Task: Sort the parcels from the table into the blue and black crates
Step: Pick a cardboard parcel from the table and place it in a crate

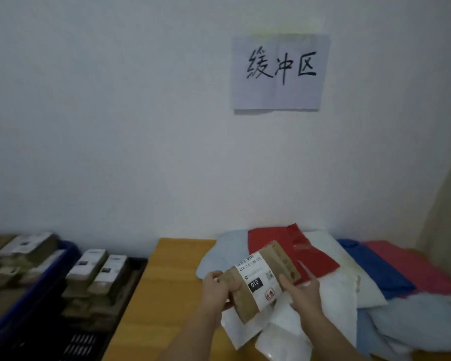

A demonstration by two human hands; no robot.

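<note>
A: Step in hand?

B: Label check, I'd say. A flat brown cardboard parcel with a white shipping label (262, 278) is held up over the yellow wooden table (172, 277), above a heap of soft plastic mailer bags (331, 290) in white, red, blue, pink and pale grey.

A: Grip?

B: Left hand (220, 289) has fingers curled round the parcel's near-left end. Right hand (301, 291) holds its right edge, thumb on top. Label faces up; "010" printed on a black patch.

A: Crates?

B: Both off the table's left side. Blue plastic crate (50, 274) at far left, black plastic crate (130, 280) just beside the table. Each already has brown boxes with white labels.

A: Next move?

B: Decide the crate by the label, then carry left. Which code goes where, I cannot tell.
</note>
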